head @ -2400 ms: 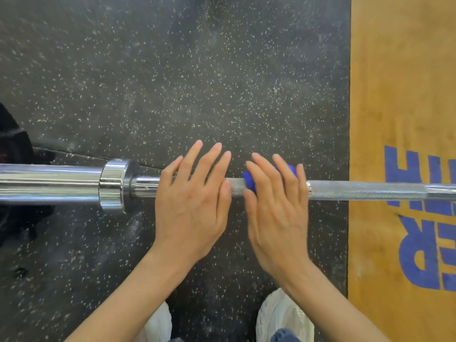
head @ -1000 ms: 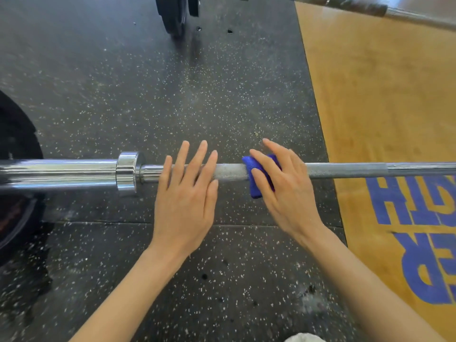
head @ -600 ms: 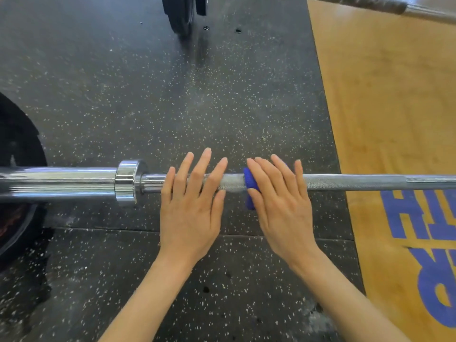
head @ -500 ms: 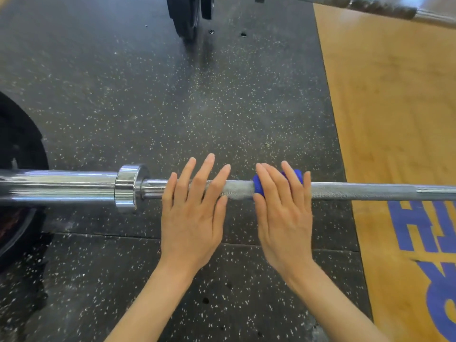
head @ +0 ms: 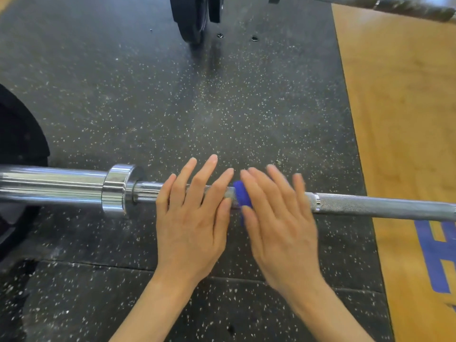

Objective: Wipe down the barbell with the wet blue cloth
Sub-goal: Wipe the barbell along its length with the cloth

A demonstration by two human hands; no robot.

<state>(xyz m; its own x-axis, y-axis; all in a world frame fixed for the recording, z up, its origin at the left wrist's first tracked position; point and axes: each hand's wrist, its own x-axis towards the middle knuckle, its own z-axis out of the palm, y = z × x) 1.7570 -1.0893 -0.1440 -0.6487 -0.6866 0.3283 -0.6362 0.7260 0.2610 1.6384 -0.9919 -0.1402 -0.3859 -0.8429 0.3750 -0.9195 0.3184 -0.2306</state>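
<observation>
— Where does your barbell lie?
— Level across the speckled black floor, chrome sleeve and collar to your left, knurled grey shaft running right.
— And your blue cloth?
— Wrapped over the shaft near the collar, mostly hidden, a narrow strip showing.

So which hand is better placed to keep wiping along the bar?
The right hand: it presses the wet blue cloth onto the knurled steel barbell. The left hand only rests flat on it.

Head camera, looking steeply down, close
</observation>
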